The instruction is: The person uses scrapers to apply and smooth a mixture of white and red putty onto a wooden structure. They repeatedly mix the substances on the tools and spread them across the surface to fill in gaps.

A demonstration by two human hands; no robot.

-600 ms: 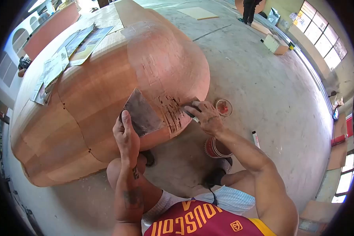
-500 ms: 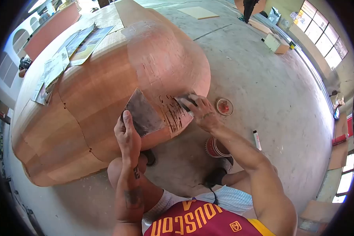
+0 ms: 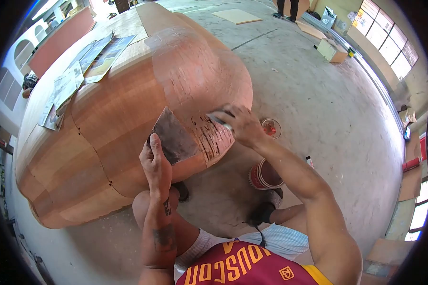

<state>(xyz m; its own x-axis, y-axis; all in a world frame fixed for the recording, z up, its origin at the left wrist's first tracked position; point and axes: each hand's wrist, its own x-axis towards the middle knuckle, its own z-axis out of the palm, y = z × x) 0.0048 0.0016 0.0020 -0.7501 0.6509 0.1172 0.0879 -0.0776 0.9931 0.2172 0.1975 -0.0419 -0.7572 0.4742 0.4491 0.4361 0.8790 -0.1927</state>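
My left hand [image 3: 156, 164] grips a flat, smeared grey plate [image 3: 176, 138] by its edge, thumb on top. The plate is held up against the side of a large curved wooden form [image 3: 121, 102]. In my right hand [image 3: 243, 127] is a putty spreader [image 3: 219, 116], partly covered by the fingers, its blade close over the form's rounded end. Under it lies a patch of dark slits and gaps [image 3: 208, 137] in the wood. Pinkish filler [image 3: 195, 66] coats the form above that patch.
A round container with red residue [image 3: 271, 128] and a reddish bucket [image 3: 265, 175] stand on the floor to the right. Newspaper sheets [image 3: 88, 59] lie on the form. A person's legs [image 3: 287, 8] show at the far back, near a box [image 3: 332, 50].
My right hand has shifted slightly left with the spreader, whose blade is now tilted flatter. The left hand and plate stay nearly still. The distant person's legs show more fully.
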